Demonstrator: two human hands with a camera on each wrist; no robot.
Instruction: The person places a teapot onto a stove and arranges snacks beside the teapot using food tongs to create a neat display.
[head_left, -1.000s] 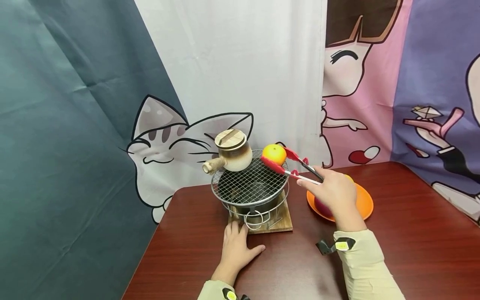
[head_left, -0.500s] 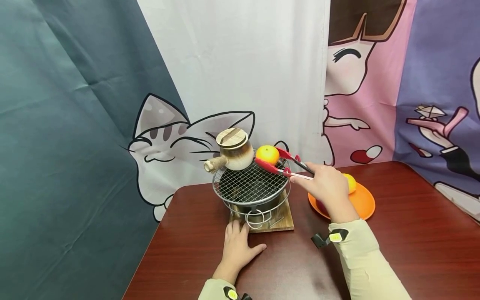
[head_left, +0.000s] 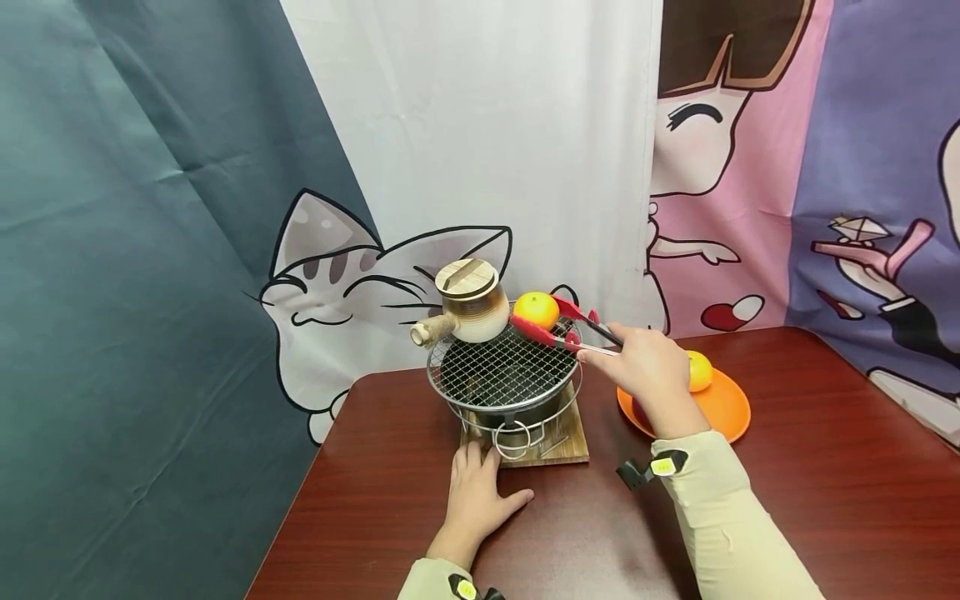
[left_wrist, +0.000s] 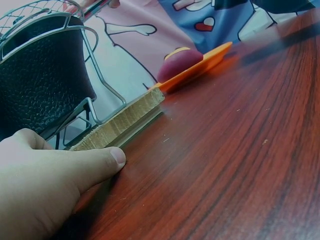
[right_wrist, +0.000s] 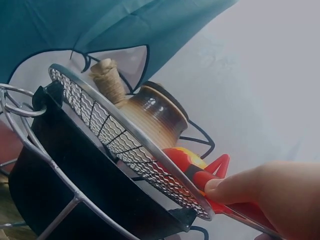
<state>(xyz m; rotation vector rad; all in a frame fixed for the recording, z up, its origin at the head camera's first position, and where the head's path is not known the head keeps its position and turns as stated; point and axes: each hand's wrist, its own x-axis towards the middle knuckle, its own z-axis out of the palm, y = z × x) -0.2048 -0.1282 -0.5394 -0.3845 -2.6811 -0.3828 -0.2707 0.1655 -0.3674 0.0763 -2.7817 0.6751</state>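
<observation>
My right hand [head_left: 651, 367] grips red-tipped tongs [head_left: 596, 347], whose tips lie around a tangerine [head_left: 536, 310]. The tangerine is over the right rear of the round wire grill [head_left: 506, 375], beside a clay teapot [head_left: 482, 323] with a wooden lid. In the right wrist view the tong tips are at the mesh and mostly hide the fruit [right_wrist: 194, 157]; whether it rests there I cannot tell. With fingers spread, my left hand [head_left: 474, 504] touches the front edge of the wooden board [head_left: 573, 442] under the black stove [left_wrist: 47, 75].
An orange plate [head_left: 731, 408] stands right of the stove, holding another tangerine [head_left: 701, 372] and a dark red fruit [left_wrist: 181, 65], partly hidden by my right arm. A wire ring handle [head_left: 511, 442] sticks out at the stove's front. A printed curtain [head_left: 570, 167] hangs behind the table.
My right hand has moved left with the tongs, bringing the tangerine closer to the teapot; over the last half second it barely moves. My left hand has stayed at the board.
</observation>
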